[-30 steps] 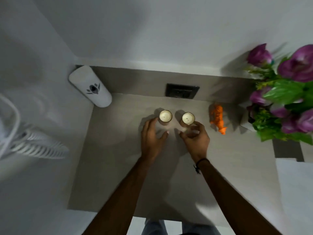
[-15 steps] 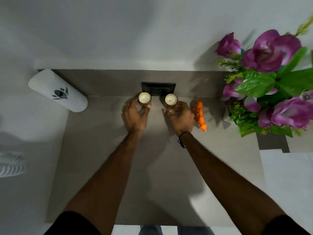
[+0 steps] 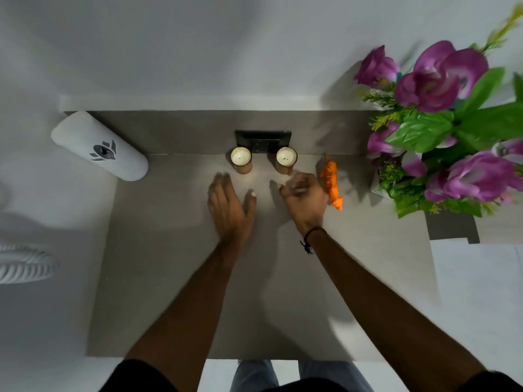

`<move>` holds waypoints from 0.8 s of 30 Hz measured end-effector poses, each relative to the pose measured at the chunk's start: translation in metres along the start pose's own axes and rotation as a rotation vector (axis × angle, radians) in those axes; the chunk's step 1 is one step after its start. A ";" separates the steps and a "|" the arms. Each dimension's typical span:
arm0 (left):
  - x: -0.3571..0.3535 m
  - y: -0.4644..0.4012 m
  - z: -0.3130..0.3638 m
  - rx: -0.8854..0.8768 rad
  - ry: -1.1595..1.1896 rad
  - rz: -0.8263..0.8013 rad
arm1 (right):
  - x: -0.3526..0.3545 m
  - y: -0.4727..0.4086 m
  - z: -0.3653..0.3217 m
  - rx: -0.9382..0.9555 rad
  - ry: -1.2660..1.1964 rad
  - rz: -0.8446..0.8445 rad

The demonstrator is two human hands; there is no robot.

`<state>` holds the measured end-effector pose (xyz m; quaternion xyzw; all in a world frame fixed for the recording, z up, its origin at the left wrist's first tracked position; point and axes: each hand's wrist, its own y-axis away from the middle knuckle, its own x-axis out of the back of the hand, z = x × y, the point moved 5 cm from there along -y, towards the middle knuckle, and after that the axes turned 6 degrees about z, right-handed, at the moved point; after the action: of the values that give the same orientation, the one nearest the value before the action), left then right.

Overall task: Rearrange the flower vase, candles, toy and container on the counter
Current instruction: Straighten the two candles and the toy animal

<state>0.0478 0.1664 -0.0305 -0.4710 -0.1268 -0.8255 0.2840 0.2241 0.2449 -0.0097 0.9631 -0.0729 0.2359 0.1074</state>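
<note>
Two glass-jar candles stand at the bench's [image 3: 175, 278] 12 o'clock edge, against the low backsplash and flanking a dark socket plate [image 3: 263, 140]: left candle [image 3: 241, 159], right candle [image 3: 286, 158], near each other but apart, both upright, wicks unlit. The even spacing about the plate reads as a deliberate symmetrical placing, my judgement only. Left hand [image 3: 230, 206] lies flat-ish just at 6 o'clock of the left candle, fingers spread, gripping nothing, clear of the jar. Right hand [image 3: 304, 200] sits at 5 o'clock of the right candle, fingers loosely curled and motion-blurred; it appears to clasp nothing, though the blur keeps me from saying whether a fingertip grazes the jar or the toy. Orange striped toy tiger [image 3: 331, 182] lies just beside that hand at 3 o'clock, long axis running 12 to 6; likely the next item to shift. Flower vase: only a pale corner of the vase [image 3: 377, 185] shows under the purple artificial blooms [image 3: 441, 77] at the bench's 2 o'clock; its shape and footing are hidden by foliage, and the bouquet is cut off by the frame edge. White cylindrical container [image 3: 99, 145] with a dark lotus-like logo stands at 10 o'clock, well apart from the rest, wide-angle distortion making it appear to lean. A ribbed white object [image 3: 25, 264] at 9 o'clock, off the bench, is too blurred to name.
</note>
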 end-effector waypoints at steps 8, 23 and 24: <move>-0.013 0.074 -0.019 -0.267 -0.323 -0.171 | 0.083 -0.010 -0.020 0.325 0.347 0.327; -0.010 0.073 -0.017 -0.260 -0.343 -0.149 | 0.083 -0.036 -0.007 0.205 0.256 0.331; -0.010 0.073 -0.018 -0.259 -0.343 -0.152 | 0.088 -0.029 -0.002 0.174 0.234 0.360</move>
<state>0.0821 0.1025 -0.0523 -0.6262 -0.1014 -0.7616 0.1326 0.3059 0.2657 0.0286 0.9062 -0.2099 0.3669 -0.0124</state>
